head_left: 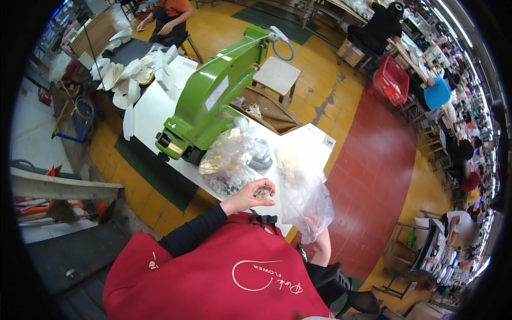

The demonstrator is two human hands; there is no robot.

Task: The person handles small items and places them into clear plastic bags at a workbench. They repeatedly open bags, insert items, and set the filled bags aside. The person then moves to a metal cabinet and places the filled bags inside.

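Note:
My left hand is curled round a small clear container with small brownish pieces in it, just over the near edge of the white table. To the right, a large clear plastic bag with pale pieces hangs partly past the table edge. Its lower end covers my right hand, which grips it; the fingers show only dimly through the plastic. Beyond my left hand, another clear bag with cream and grey pieces rests on the table, against the green machine.
Behind the machine stands a brown tray with pale pieces, and past it a stool. White curved pieces are piled at the far left. A person in orange sits beyond. At right are a red crate and several workers.

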